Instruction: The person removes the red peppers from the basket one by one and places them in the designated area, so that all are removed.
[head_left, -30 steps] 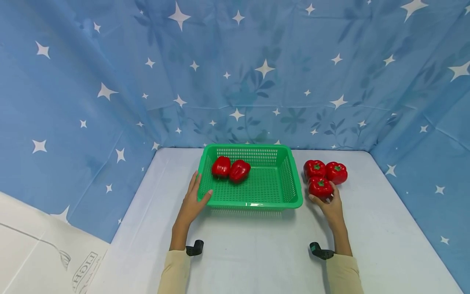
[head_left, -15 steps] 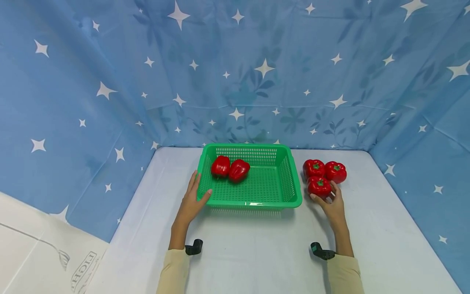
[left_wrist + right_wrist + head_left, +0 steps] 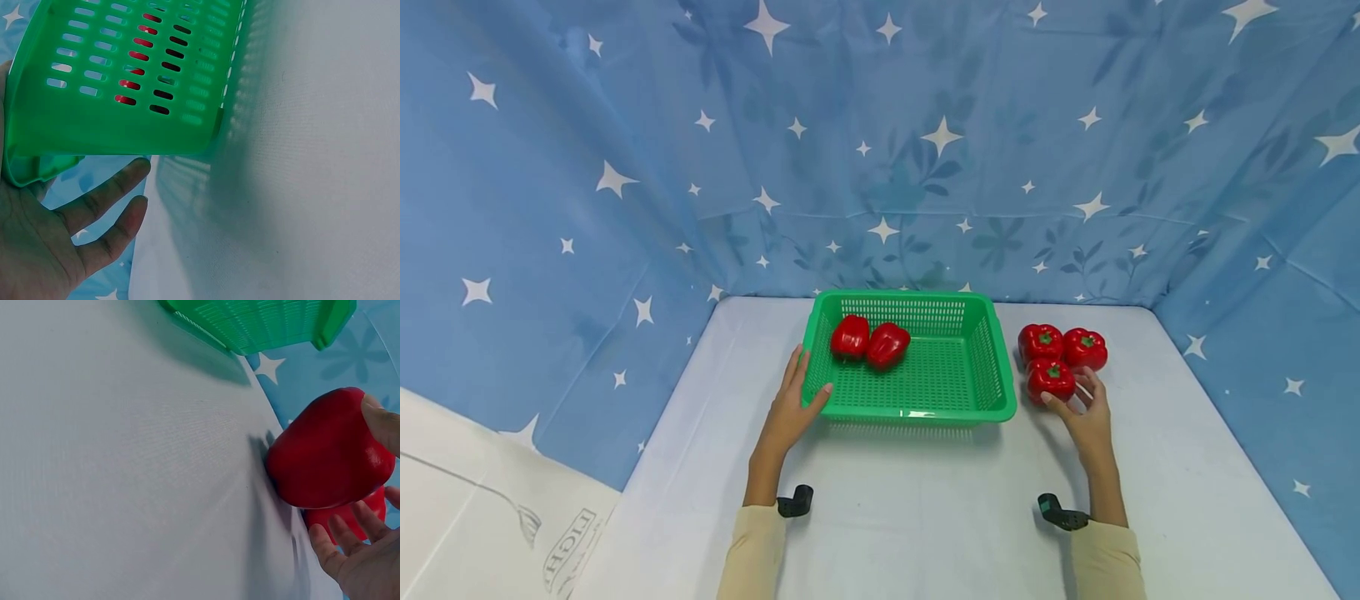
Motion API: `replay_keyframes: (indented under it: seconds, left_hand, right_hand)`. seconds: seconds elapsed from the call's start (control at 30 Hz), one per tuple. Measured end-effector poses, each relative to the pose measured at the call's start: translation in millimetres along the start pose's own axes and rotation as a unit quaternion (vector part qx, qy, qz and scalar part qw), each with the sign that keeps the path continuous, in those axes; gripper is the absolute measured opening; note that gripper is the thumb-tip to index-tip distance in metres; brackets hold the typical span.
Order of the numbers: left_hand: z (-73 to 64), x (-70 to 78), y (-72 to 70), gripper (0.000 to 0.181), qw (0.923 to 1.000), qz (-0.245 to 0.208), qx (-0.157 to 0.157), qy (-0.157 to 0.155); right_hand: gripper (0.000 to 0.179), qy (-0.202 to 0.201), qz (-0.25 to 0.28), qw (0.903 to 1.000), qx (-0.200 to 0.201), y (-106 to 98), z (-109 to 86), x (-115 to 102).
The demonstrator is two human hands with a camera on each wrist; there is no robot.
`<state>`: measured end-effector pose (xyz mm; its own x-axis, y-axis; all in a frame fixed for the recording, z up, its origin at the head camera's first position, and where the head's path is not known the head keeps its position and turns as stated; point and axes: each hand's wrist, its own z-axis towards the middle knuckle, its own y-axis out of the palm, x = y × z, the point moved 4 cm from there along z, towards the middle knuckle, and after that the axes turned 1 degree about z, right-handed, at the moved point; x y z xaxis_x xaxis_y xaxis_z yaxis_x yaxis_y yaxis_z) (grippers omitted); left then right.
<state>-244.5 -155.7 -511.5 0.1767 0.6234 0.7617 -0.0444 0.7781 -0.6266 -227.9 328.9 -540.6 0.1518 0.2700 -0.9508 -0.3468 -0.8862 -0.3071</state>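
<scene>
My left hand (image 3: 787, 408) rests at the left rim of a green plastic basket (image 3: 917, 414), fingers fairly straight. In the left wrist view, two fingers (image 3: 115, 228) extend below the basket. Inside the basket lie two red bell peppers, one at the left (image 3: 851, 337) and one beside it (image 3: 888, 347). My right hand (image 3: 1086, 417) is at the nearest of three peppers on the table, a red bell pepper (image 3: 1051, 381). In the right wrist view, its thumb overlaps that pepper (image 3: 328, 450), and the other fingers are spread loosely beside it.
Two more red bell peppers stand just behind, one at the left (image 3: 1039, 343) and one at the right (image 3: 1086, 347). A white cloth covers the table (image 3: 917, 508). Blue star-patterned curtains (image 3: 880, 167) enclose the back and sides.
My right hand has drawn slightly to the right, and its fingers have eased off the front pepper, which stays in place. The left hand and basket stay put.
</scene>
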Motion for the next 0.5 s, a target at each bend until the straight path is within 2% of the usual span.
replay_keyframes:
  seconds: [0.3,0.5]
  left_hand:
    - [1.4,-1.8,0.3,0.081,1.0,0.003,-0.001,-0.003]
    - [1.2,-2.3,0.3,0.081,1.0,0.002,-0.002,-0.005]
  right_hand:
    - [0.091,0.002,0.006,0.9999,0.015,-5,-1.7,-6]
    - [0.091,-0.026,0.008,0.9989,0.039,-9,-9.0,-21]
